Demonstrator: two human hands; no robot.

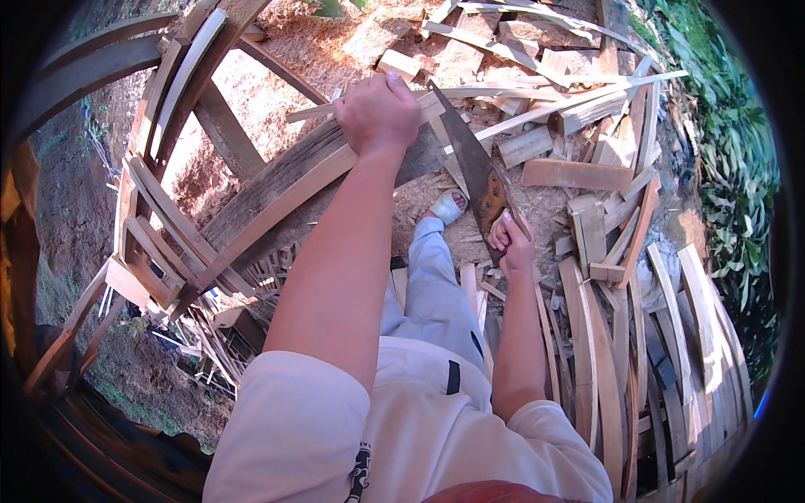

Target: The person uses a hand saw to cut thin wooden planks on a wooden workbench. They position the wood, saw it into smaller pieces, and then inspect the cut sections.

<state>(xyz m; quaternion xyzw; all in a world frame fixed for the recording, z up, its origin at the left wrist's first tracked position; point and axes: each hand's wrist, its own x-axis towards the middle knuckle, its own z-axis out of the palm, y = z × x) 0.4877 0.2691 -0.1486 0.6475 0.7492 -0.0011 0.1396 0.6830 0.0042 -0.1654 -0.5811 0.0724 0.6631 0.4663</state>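
Observation:
A handsaw (471, 151) with a dark, rust-toned blade and a brown wooden handle is in my right hand (513, 241). Its fingers are wrapped round the handle, and the blade slants up and left to a tip near the end of a long timber (281, 205). That timber lies diagonally over a wider grey board (277, 180). My left hand (379, 113) is closed over the timber's upper end, left of the saw blade. The fingers' undersides are hidden, as is any cut in the wood.
A wooden frame (222, 130) stands at the left. Offcuts (579, 174) and sawdust cover the ground ahead and right. Long planks (599, 360) lie stacked at the lower right. Green plants (742, 168) line the right edge. My sandalled foot (449, 206) stands below the timber.

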